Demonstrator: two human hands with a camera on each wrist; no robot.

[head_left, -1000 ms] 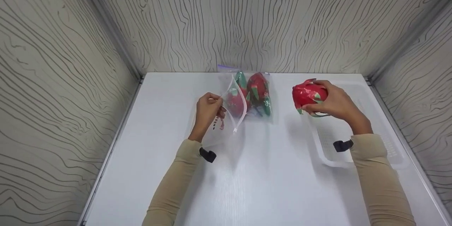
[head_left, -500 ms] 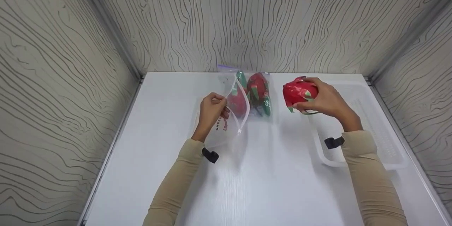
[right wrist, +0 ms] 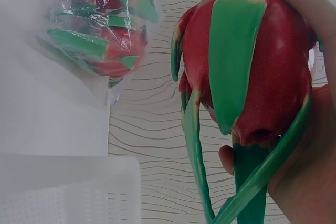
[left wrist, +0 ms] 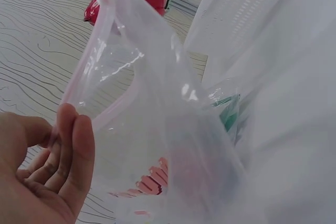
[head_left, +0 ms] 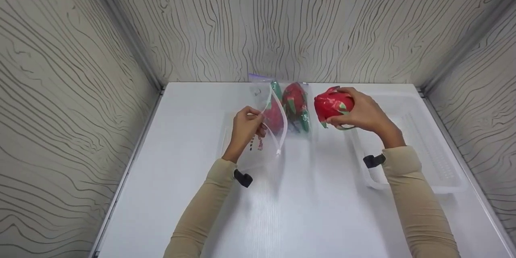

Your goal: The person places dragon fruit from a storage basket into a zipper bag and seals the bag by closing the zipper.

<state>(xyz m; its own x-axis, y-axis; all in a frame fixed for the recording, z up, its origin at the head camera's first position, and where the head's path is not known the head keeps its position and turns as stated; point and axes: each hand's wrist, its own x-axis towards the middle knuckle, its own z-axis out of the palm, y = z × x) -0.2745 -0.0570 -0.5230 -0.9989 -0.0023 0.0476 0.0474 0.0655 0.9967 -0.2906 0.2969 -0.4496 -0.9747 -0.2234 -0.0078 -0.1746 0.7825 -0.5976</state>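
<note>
My left hand [head_left: 246, 130] pinches the edge of a clear zip bag [left wrist: 152, 93] between thumb and fingers. The bag's mouth gapes toward the right, and red print shows on its side. My right hand [head_left: 365, 113] grips a red dragon fruit [head_left: 332, 105] with green scales, held up above the table to the right of the bag's mouth. In the right wrist view the dragon fruit [right wrist: 252, 61] fills the centre, fingers around its side. Behind the open bag lies another clear bag with dragon fruits [head_left: 295, 100] inside.
A white perforated basket [head_left: 407, 187] stands on the right of the white table [head_left: 169, 193], partly under my right arm. Patterned panels [head_left: 258, 24] rise at the back and both sides.
My right hand has carried the dragon fruit leftward, away from over the basket and closer to the bag. My left hand has shifted slightly right with the bag's edge.
</note>
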